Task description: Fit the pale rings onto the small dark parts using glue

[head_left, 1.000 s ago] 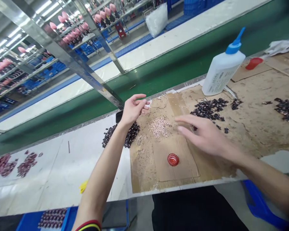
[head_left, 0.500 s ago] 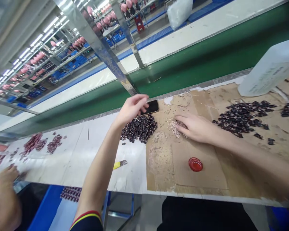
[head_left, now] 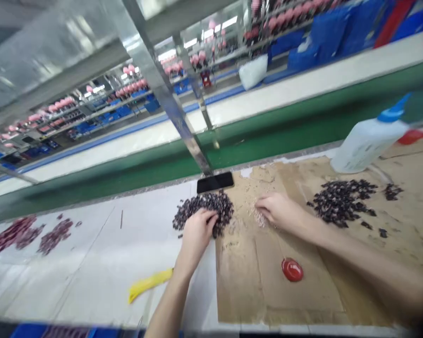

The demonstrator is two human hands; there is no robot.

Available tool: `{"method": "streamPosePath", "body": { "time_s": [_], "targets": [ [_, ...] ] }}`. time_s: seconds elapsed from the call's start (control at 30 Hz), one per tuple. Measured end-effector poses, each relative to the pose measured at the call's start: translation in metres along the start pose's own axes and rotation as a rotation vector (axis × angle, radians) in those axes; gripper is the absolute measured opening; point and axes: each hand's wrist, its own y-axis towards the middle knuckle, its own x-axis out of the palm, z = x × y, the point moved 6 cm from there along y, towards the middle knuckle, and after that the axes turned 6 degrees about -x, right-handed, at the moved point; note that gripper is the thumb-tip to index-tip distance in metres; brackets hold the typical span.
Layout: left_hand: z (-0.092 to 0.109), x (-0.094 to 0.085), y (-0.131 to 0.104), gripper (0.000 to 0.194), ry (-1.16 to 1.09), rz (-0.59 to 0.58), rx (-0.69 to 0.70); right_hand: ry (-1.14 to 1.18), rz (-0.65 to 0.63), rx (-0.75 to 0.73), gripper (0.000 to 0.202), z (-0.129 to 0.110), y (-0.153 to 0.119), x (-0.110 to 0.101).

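Note:
My left hand (head_left: 198, 231) is at the near edge of a heap of small dark pieces (head_left: 186, 211), its thumb and forefinger pinched together over the heap. Whatever sits between those fingertips is too small to make out. My right hand (head_left: 277, 210) rests at a little pile of tiny pale bits (head_left: 259, 218) on the cardboard (head_left: 239, 281). Its fingers are drawn together, and what they grip is hidden. A glossy red blob (head_left: 292, 269) lies on the cardboard nearer to me. Behind the dark heap lies a black phone (head_left: 215, 182).
A white bottle (head_left: 363, 143) with a blue nozzle stands at the back right, behind a second dark heap (head_left: 338, 202). A yellow cutter knife (head_left: 150, 283) lies left of my forearm. Reddish pieces (head_left: 54, 236) are at far left. A metal post (head_left: 176, 112) rises behind the phone.
My left hand has come down from over the phone to the dark heap, and its fingers have closed. The right hand's fingers have drawn together at the pale pile. The view has shifted.

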Motion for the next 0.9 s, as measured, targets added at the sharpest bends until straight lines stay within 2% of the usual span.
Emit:
{"method": "streamPosePath", "body": {
  "time_s": [0.17, 0.4, 0.5, 0.67, 0.8, 0.9],
  "targets": [
    [-0.008, -0.011, 0.001, 0.01, -0.075, 0.085, -0.051, -0.075, 0.028, 0.039, 0.026, -0.006, 0.004, -0.01],
    [-0.02, -0.007, -0.002, 0.025, -0.314, 0.01, -0.208, 0.001, 0.023, 0.079, 0.023, -0.001, -0.001, -0.012],
    [-0.019, -0.005, -0.011, 0.031, -0.45, 0.025, -0.27, 0.076, 0.07, 0.102, 0.024, 0.003, -0.007, -0.013],
    [-0.003, 0.007, -0.038, 0.051, -0.665, 0.037, -0.335, 0.226, 0.168, 0.171, 0.02, 0.012, -0.011, -0.014],
    [0.019, 0.018, -0.055, 0.049, -0.792, 0.021, -0.349, 0.357, 0.243, 0.241, 0.017, 0.017, -0.016, -0.019],
    [0.034, 0.022, -0.065, 0.04, -0.876, -0.005, -0.335, 0.455, 0.306, 0.311, 0.017, 0.01, -0.037, -0.028]
  ]
}}
